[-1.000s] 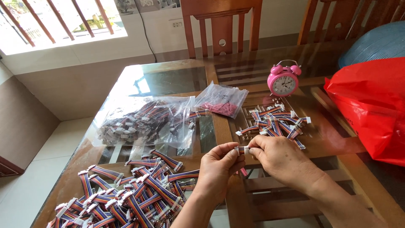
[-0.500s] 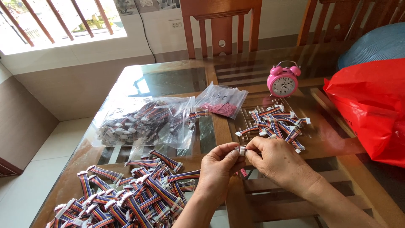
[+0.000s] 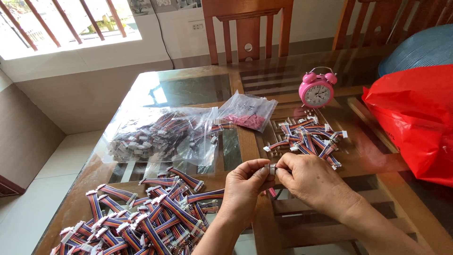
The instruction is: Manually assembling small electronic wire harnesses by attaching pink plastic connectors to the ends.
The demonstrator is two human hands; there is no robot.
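Small white connector [image 3: 272, 168]: held above the glass worktop [image 3: 188, 89], wire tail hanging downward; long axis unclear. Left hand [image 3: 245, 186] and right hand [image 3: 306, 177]: fingertips pinched onto it from opposite sides, meeting.

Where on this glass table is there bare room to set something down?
Bare glass lies at the far end, between the clear bags and the chair, and left of the pink clock. Crowded: the near-left cable pile, the smaller pile, and the red bag.
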